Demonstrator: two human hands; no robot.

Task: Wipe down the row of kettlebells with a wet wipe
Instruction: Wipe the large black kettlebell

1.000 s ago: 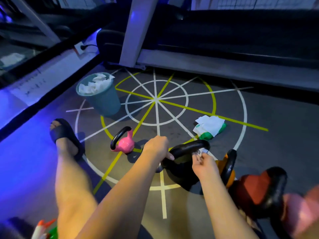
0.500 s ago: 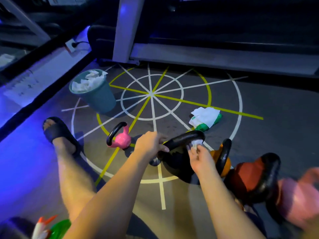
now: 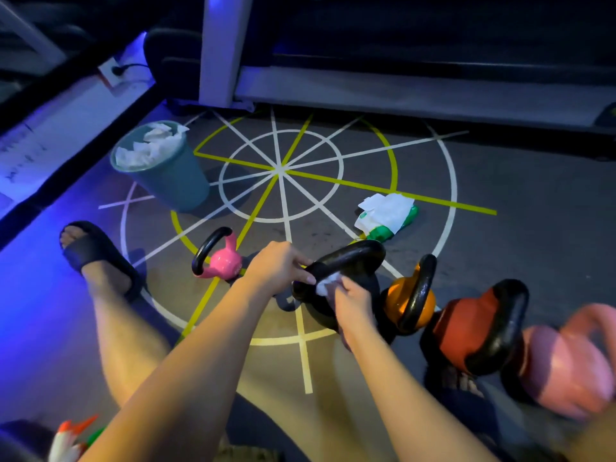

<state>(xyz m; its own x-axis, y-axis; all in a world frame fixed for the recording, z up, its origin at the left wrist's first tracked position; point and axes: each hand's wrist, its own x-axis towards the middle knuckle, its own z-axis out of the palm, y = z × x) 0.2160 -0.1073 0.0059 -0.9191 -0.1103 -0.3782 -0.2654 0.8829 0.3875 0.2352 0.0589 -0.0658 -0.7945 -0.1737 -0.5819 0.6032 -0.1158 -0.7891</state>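
A row of kettlebells stands on the marked gym floor: a small pink one (image 3: 224, 260) at the left, a black one (image 3: 353, 261) in the middle, then orange (image 3: 396, 300), red (image 3: 466, 331) and a large pink one (image 3: 563, 365) at the right. My left hand (image 3: 278, 266) grips the left end of the black kettlebell's handle. My right hand (image 3: 351, 298) pinches a white wet wipe (image 3: 325, 283) against the handle's left side, close to my left thumb.
A teal bin (image 3: 180, 181) full of used wipes stands at the back left. The green wipe pack (image 3: 386, 216) lies behind the black kettlebell. My sandalled left foot (image 3: 96, 258) rests on the floor at the left. A treadmill frame (image 3: 400, 91) runs along the back.
My right hand has slid the wipe leftward along the black handle, from its right end to beside my left hand. My left hand keeps its grip. The camera came closer.
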